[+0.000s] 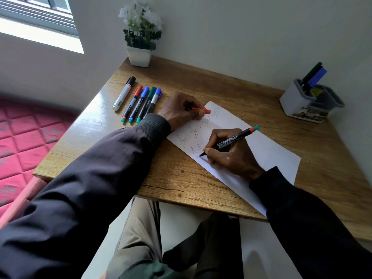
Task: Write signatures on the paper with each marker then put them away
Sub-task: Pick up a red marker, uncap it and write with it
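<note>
A white sheet of paper lies slanted on the wooden table, with several signatures on its left half. My right hand grips a black marker with a red and teal end, its tip touching the paper. My left hand rests on the paper's upper left corner and holds the marker's red cap. Several capped markers lie side by side on the table to the left, with a thicker silver marker beside them.
A white and grey holder with a blue and a dark marker in it stands at the table's right back. A potted plant stands in the back corner. A pink mattress lies left of the table. My knees show under the table's front edge.
</note>
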`<state>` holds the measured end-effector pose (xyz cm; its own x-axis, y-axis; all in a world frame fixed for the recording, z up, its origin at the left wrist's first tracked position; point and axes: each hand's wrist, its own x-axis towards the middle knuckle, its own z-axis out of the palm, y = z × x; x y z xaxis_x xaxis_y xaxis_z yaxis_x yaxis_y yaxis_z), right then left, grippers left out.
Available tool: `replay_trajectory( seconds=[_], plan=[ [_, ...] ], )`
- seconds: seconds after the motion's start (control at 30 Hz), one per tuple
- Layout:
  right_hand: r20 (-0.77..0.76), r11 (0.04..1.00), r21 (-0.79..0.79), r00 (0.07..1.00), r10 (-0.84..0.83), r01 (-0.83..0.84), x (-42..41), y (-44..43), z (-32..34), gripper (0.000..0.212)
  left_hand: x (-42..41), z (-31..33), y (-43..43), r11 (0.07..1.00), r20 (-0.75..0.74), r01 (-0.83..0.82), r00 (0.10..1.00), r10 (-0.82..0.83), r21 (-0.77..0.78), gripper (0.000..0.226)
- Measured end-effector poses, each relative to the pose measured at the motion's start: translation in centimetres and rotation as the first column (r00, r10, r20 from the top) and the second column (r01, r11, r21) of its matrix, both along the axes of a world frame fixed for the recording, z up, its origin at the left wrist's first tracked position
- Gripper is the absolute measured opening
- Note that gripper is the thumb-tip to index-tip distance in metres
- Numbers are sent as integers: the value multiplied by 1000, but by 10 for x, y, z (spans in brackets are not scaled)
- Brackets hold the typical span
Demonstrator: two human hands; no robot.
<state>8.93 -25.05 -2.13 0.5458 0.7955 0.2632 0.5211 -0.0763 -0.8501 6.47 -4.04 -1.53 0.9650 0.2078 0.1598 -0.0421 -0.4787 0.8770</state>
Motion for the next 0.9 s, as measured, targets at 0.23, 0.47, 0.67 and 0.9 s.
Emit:
replay_trajectory(
  seconds=[0.23, 0.47, 0.67, 0.9],
  plan=[
    [-83, 990, 60, 989, -122, 127, 0, 1, -3, 12, -2, 2, -1, 999, 9, 16, 1000, -16, -28, 12],
    [-210, 974, 120, 964, -164, 192, 9, -1, 0, 12, -2, 2, -2, 999, 13, 19, 1000, -18, -37, 12],
    [-334, 936, 169, 911, -241, 309, 28, 1, 8, 9, -1, 3, 0, 1000, 3, 3, 1000, -3, -18, 14],
    [-357, 926, 216, 908, -219, 308, 67, 2, 32, 18, -4, 8, -2, 997, -27, -37, 999, 35, -75, 16]
  ],
)
